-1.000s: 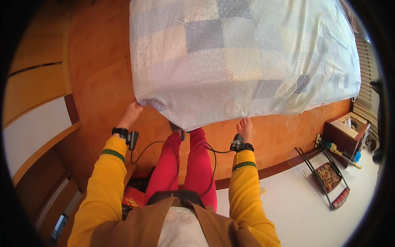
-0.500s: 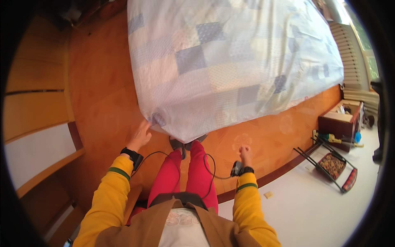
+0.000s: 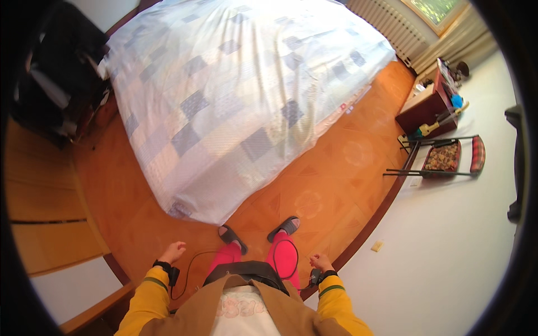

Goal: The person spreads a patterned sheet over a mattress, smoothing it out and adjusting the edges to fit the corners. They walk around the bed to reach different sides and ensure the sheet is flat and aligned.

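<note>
Bedspread: a pale blue, grey and cream patchwork bedspread is spread over a broad, bed-shaped form; its sides are draped toward the tiled floor.
Left hand: held low in front of the body, the left hand is well apart from the cloth; its fingers are loosely curled and nothing is seen to be gripped.
Right hand: near the right thigh, the right hand is kept off the cloth; no object is seen in it, and whether its fingers are parted or closed cannot be told.
Coverage done: the visible top is covered and the near corner is draped, so the spreading is judged largely complete.
Smoothing left: long creases are seen across the right half, and a small gathered patch is seen at the near-left corner.
Slide sandals: dark slide sandals are worn, the left one just beside the hem.
Right side: a folding chair is placed near a dark red cabinet.
</note>
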Demonstrator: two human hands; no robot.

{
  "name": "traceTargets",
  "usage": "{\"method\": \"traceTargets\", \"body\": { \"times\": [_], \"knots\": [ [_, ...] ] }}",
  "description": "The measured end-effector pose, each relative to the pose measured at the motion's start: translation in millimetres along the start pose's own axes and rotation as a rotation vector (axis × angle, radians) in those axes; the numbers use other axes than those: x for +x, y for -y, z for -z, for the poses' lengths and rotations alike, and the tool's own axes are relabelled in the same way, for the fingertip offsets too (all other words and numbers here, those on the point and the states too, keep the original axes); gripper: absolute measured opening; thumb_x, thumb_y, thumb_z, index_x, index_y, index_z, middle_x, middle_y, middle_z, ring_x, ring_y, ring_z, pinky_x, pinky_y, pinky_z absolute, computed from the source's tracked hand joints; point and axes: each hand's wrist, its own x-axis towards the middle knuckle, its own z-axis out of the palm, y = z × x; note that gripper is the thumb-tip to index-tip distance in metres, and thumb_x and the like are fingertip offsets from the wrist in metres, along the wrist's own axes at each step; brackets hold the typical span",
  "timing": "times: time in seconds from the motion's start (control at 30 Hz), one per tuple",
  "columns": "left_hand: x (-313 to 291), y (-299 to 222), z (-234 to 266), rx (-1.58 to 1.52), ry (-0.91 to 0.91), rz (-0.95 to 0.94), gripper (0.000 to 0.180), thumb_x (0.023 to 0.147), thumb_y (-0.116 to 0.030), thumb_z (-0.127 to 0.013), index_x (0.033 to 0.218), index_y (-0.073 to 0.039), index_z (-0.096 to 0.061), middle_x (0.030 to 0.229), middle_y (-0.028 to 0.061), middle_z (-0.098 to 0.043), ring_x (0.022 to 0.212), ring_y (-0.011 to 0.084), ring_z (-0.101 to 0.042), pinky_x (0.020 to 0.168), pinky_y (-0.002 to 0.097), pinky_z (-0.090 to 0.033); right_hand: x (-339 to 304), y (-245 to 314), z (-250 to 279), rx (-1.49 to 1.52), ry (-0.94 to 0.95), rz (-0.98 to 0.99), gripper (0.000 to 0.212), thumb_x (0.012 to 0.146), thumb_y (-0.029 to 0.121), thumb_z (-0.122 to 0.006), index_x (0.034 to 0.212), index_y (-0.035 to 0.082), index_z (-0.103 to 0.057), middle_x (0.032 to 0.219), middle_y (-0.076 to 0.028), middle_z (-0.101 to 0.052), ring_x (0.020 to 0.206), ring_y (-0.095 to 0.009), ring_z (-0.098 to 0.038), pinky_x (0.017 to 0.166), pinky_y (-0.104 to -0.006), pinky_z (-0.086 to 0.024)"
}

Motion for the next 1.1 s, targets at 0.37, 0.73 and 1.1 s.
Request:
{"method": "traceTargets", "body": {
  "times": [0.37,0.73,1.1],
  "knots": [
    [62.4,-249.8,-103.2,0.126,0.215,-0.119,0.035,0.092,-0.014,-0.057,0.123,0.001,-0.059,0.099,0.0084,-0.068,0.086,0.0152,-0.065,0.078,0.0286,-0.052,28.7,-65.2,186.3,0.111,-0.319,0.095,0.017,0.088,0.016,-0.062,0.092,0.000,-0.064,0.073,-0.008,-0.067,0.062,-0.017,-0.065,0.057,-0.0293,-0.052],
    [145.8,-423.3,-127.7,0.100,0.182,-0.110,0.036,0.087,-0.020,-0.058,0.118,-0.003,-0.063,0.088,0.0098,-0.070,0.081,0.0196,-0.066,0.076,0.0323,-0.052,98.7,28.4,291.7,0.228,-0.230,0.297,0.018,0.091,0.018,-0.062,0.098,0.001,-0.062,0.075,-0.008,-0.067,0.064,-0.019,-0.067,0.058,-0.0297,-0.053],
    [298.6,-633.0,-151.5,0.362,0.230,-0.361,0.037,0.090,-0.019,-0.054,0.122,-0.001,-0.060,0.093,0.0146,-0.071,0.085,0.0227,-0.066,0.077,0.0336,-0.051,104.6,22.6,400.1,0.423,-0.186,-0.078,0.019,0.091,0.019,-0.062,0.097,0.001,-0.063,0.080,-0.011,-0.068,0.067,-0.021,-0.068,0.060,-0.0313,-0.056]
  ]
}}
